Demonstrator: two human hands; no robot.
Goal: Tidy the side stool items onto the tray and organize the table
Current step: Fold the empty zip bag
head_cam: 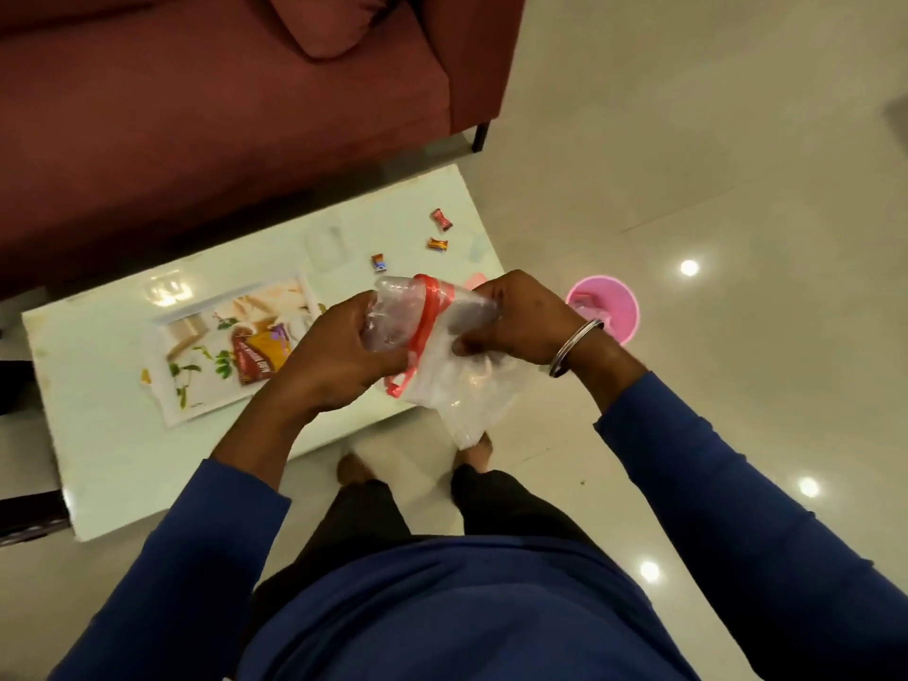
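Both hands hold a clear plastic bag (457, 380) with a red drawstring band, above the front edge of the pale green table (108, 435). My left hand (339, 351) grips its left part, and my right hand (521, 321) pinches its right part. A floral-printed tray (196, 371) lies on the table left of my hands, with a red and yellow snack packet (258, 358) on it. Three wrapped candies (440, 219) (437, 244) (378, 262) lie loose on the table beyond the bag.
A maroon sofa (221, 100) stands behind the table. A pink bucket (609, 307) sits on the glossy tiled floor right of the table, partly behind my right wrist. My feet stand close to the table's front edge.
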